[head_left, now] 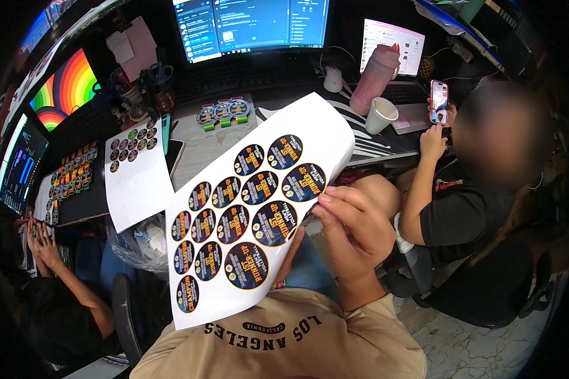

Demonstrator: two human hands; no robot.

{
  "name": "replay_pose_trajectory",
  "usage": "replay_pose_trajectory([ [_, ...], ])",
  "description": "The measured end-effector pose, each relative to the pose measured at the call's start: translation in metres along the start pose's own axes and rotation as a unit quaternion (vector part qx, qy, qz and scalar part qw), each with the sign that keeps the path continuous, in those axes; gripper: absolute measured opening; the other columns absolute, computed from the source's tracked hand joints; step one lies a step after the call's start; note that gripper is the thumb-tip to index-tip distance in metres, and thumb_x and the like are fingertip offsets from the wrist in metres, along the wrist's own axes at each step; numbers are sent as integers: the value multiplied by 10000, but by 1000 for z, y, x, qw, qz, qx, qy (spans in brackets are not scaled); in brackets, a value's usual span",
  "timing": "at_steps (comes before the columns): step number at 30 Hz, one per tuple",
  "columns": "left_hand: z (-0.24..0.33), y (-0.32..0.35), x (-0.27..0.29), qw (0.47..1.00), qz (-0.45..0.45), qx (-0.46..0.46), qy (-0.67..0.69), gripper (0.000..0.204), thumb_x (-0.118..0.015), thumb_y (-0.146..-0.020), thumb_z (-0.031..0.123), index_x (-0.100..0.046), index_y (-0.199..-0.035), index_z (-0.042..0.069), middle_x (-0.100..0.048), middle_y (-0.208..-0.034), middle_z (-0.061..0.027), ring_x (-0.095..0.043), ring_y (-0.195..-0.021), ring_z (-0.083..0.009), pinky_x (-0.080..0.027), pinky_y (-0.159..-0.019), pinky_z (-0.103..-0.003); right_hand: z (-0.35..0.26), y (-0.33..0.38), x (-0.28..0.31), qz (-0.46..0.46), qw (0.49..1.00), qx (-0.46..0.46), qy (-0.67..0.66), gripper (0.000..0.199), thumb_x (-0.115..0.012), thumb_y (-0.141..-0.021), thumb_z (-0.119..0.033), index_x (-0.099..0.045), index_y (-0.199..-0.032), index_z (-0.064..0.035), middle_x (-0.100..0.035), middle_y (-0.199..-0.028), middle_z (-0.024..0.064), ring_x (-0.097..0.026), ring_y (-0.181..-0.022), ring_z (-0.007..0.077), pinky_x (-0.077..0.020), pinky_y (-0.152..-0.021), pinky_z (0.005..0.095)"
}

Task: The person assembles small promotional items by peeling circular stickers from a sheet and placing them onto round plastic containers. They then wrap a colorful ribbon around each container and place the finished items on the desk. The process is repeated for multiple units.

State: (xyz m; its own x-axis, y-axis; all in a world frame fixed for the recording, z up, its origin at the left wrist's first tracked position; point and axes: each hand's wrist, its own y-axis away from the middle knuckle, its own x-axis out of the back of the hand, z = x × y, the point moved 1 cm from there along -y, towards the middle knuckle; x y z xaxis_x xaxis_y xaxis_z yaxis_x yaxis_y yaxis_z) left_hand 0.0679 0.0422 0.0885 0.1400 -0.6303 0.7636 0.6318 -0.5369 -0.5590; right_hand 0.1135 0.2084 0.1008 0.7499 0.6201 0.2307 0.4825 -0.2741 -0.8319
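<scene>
A white sheet of round dark-blue stickers [234, 183] with orange and white lettering is held up slantwise in front of me. At its right edge my right hand [354, 230] is closed, thumb and forefinger pinching the edge beside a sticker. The sheet hides most of my left hand [291, 260]; a part of it shows below the right edge, against the sheet's underside. One sticker [275, 223] near my right fingers shows a thin white rim at its lower right. The sheet's far right corner curls downward.
On the desk lie several medals [223, 112] with green ribbon loops and another sticker sheet [136, 170]. More medals [74, 177] lie at left. A pink bottle [374, 79] and a paper cup [381, 115] stand by a laptop. People sit on both sides; the right one holds a phone [439, 101].
</scene>
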Motion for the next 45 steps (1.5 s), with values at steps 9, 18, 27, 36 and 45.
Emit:
replay_pose_trajectory([
  [9,-17,17,-2,999,-1,-22,37,390,-567,-996,296,-609,-1351,141,-609,-1352,-105,-561,-1235,-299,-417,-1049,-443,4,-6,5,0,999,-4,-54,159,-787,-756,53,-742,-898,-1,-736,-909,141,-727,-790,228,-560,-694,289],
  [18,-22,21,0,998,-2,-25,52,393,-566,-1001,289,-596,-1359,132,-603,-1357,-107,-559,-1238,-294,-415,-1054,-440,3,1,4,9,997,1,-75,216,-758,-755,103,-740,-951,14,-734,-928,152,-724,-788,226,-569,-689,288],
  [27,-26,25,1,998,-6,-29,59,396,-564,-1005,283,-582,-1367,124,-596,-1362,-110,-556,-1242,-290,-414,-1059,-436,3,10,0,21,998,50,-31,322,-715,-719,146,-746,-1005,2,-732,-986,155,-723,-855,267,-577,-761,312],
  [36,-27,25,3,997,-6,-31,65,400,-562,-1009,277,-568,-1374,115,-589,-1367,-113,-554,-1246,-285,-412,-1065,-433,1,15,-4,30,994,100,35,382,-763,-708,117,-736,-1058,-35,-716,-1033,114,-720,-897,262,-596,-780,326],
  [45,-27,25,2,997,-6,-33,73,404,-560,-1014,271,-554,-1382,106,-582,-1372,-115,-552,-1250,-281,-411,-1070,-429,5,16,-7,36,991,123,31,382,-791,-699,106,-735,-1049,-36,-713,-1052,105,-719,-900,253,-595,-776,310],
])
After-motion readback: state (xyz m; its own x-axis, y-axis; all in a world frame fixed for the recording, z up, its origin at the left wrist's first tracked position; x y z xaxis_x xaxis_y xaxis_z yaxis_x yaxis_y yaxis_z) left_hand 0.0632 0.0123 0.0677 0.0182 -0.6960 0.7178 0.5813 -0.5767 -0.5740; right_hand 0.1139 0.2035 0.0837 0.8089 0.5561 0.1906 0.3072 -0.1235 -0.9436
